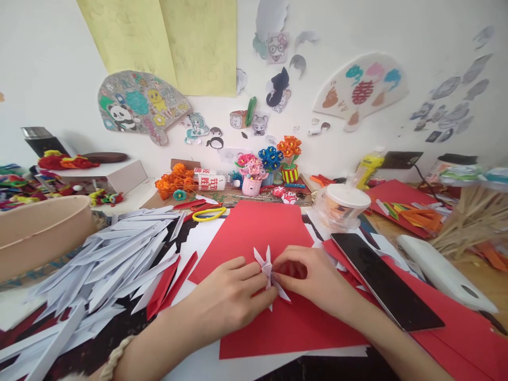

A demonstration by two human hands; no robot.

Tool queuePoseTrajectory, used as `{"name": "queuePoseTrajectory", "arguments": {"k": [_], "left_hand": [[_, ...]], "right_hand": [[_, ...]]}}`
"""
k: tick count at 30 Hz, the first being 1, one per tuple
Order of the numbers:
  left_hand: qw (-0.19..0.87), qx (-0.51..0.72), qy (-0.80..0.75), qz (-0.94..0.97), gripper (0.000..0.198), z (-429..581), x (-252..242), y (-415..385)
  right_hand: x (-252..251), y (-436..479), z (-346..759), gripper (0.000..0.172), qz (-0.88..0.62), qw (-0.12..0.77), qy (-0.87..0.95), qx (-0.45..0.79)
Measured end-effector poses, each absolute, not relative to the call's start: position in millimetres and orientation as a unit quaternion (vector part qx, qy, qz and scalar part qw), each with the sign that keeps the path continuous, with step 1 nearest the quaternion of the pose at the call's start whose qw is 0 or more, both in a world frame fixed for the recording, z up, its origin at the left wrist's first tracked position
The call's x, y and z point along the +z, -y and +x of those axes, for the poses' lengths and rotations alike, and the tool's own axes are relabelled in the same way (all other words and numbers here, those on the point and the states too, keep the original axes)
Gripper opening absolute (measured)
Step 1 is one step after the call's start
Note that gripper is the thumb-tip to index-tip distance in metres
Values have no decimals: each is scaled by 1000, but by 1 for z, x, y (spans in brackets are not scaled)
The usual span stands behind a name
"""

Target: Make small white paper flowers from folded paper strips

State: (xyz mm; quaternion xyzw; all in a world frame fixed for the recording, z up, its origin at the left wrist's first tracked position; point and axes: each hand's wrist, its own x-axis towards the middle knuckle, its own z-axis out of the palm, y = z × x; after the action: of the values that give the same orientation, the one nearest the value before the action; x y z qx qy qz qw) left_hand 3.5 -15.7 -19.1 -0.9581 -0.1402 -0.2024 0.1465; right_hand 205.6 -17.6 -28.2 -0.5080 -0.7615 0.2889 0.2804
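A small piece of folded white paper (267, 269) with pointed ends sits between my two hands, over a sheet of red paper (262, 227). My left hand (240, 291) has its fingers closed on the near left side of the piece. From the right, my right hand (305, 270) pinches it between thumb and forefinger. Left of my left hand lie folded red strips (178, 280) and a big heap of folded white paper strips (115, 254).
A black phone (384, 280) and a white power bank (444, 272) lie at the right. Behind them stands a lidded cup (345, 203). Yellow-handled scissors (208, 214) lie beyond the red sheet. A beige basin (43, 233) stands left; pipe-cleaner flowers (254, 169) line the back.
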Motion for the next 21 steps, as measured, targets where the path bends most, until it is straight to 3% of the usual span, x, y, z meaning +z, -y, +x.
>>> {"name": "queuePoseTrajectory", "arguments": {"k": [6, 10, 21], "left_hand": [[139, -224, 179, -948, 26, -1, -25, 12], [134, -256, 194, -937, 26, -3, -31, 7], [80, -319, 215, -919, 19, -2, -39, 6]], "right_hand": [[-28, 21, 207, 9, -454, 367, 787, 197], [-39, 21, 206, 6, -381, 349, 850, 103], [-50, 19, 202, 21, -342, 366, 864, -57]]}}
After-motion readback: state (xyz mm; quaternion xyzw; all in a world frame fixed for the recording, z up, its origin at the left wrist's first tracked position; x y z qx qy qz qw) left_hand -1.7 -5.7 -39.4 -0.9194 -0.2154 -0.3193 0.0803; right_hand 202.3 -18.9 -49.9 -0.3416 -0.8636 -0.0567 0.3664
